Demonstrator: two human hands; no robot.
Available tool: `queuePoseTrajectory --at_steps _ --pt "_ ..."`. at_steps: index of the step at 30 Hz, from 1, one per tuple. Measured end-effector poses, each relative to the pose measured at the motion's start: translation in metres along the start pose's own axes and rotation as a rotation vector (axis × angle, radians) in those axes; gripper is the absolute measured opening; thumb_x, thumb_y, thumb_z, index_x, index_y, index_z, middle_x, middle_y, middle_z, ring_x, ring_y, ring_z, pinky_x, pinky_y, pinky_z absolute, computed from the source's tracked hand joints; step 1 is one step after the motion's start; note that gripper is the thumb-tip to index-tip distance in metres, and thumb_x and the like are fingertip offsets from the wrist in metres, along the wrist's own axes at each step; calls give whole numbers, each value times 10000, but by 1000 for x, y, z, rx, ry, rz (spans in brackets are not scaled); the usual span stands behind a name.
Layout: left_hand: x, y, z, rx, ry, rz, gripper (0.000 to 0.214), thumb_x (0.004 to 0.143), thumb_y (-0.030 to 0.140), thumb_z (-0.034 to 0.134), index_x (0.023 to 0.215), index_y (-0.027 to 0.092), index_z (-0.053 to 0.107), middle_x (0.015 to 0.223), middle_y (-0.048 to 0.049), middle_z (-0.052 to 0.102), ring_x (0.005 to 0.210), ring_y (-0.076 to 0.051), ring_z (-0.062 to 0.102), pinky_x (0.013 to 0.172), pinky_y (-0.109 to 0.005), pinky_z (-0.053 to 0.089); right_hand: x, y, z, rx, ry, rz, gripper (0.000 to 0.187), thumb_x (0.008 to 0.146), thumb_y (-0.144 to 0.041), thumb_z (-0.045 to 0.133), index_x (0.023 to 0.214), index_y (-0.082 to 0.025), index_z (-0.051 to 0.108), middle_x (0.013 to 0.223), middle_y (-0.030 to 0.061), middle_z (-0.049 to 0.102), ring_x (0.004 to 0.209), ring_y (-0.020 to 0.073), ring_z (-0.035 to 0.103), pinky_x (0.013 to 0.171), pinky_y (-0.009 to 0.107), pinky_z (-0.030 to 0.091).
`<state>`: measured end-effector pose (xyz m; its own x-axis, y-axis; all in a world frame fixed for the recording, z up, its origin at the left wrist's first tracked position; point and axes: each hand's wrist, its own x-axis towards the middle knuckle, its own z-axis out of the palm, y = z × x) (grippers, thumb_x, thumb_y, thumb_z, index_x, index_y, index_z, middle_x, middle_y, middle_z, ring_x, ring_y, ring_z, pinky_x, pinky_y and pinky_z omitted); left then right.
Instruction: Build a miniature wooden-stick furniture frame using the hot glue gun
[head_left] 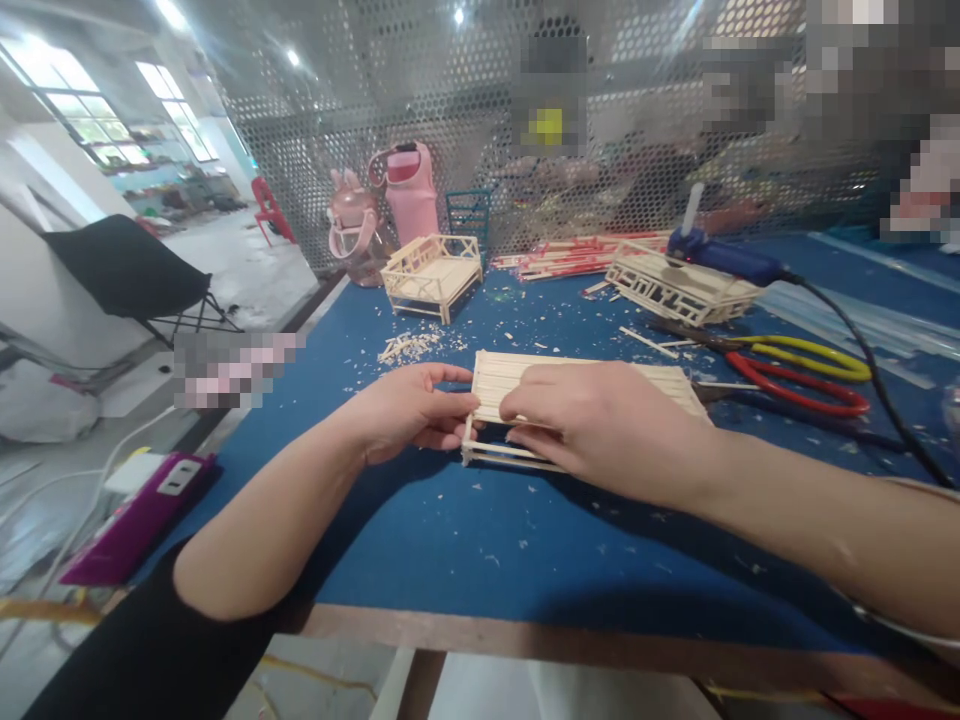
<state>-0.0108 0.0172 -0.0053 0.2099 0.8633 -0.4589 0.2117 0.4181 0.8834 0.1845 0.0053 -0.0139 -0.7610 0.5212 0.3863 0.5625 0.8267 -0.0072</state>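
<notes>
A small frame of pale wooden sticks (pixel 491 372), its top laid with slats, sits on the blue work table in front of me. My left hand (pixel 409 408) grips its left end, thumb and fingers at the corner. Over the middle of the slats lies my right hand (pixel 607 425), fingers curled and pressed together near the front gap. Whatever its fingertips hold is hidden. Along the near side of the frame, thin rails (pixel 517 455) show below the right hand.
Behind stand a finished-looking miniature wooden bench (pixel 435 275) and another stick model (pixel 679 280) with a blue glue gun (pixel 720 255) on it. Red-and-yellow-handled scissors (pixel 799 375) lie right. Red-tipped sticks (pixel 577 255), a pink bottle (pixel 412 195) and a purple power strip (pixel 139 520) are around.
</notes>
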Motion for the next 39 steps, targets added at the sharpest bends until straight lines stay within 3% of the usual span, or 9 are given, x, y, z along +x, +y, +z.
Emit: queuePoseTrajectory --at_steps 4,11,19,23,26,30,35,39 --pt "1 -3 0 -30 17 40 455 735 120 732 1150 121 546 604 -7 661 462 -77 563 486 -180 469 5 -3 10 -23 5 38 195 882 -177 527 758 -172 677 714 35 645 653 144 567 586 260 343" --pt "3 -6 1 -38 35 57 584 790 62 649 1339 86 453 549 12 646 439 -70 533 492 -176 460 1 -1 14 -12 34 14 241 898 -189 511 738 -158 688 724 41 653 644 135 567 583 250 354" --pt "1 -6 3 -25 47 75 604 803 69 636 1369 75 428 518 26 637 421 -63 520 470 -163 440 2 0 17 6 48 17 218 882 -168 529 722 -156 675 706 33 640 627 132 565 567 247 350" --pt "-4 -9 3 36 88 98 634 802 94 642 1382 67 386 481 36 623 390 -73 508 451 -170 431 2 -3 19 11 118 9 206 865 -142 545 696 -167 661 661 19 622 579 128 552 530 254 344" --pt "-5 -11 2 55 116 124 626 774 135 682 1329 63 402 464 57 590 401 -97 533 463 -200 455 3 -5 23 18 142 3 202 852 -109 541 710 -180 665 658 12 618 574 137 566 525 262 358" --pt "-5 -14 -2 117 163 170 463 741 151 694 1153 116 488 497 90 551 402 -94 535 434 -193 432 2 -5 26 14 176 -17 236 860 -100 510 692 -193 648 647 3 601 559 137 560 514 264 362" --pt "-5 -15 -10 228 234 256 389 602 217 796 915 165 571 560 97 527 421 -68 475 388 -171 369 2 -5 29 22 181 -27 270 906 -149 473 716 -207 656 644 2 610 556 141 582 505 266 381" --pt "0 -12 -19 229 317 304 268 677 289 724 883 169 602 569 80 521 477 -93 503 426 -199 412 7 -7 17 60 233 -17 292 956 -232 429 827 -201 688 712 25 690 629 146 647 550 255 456"
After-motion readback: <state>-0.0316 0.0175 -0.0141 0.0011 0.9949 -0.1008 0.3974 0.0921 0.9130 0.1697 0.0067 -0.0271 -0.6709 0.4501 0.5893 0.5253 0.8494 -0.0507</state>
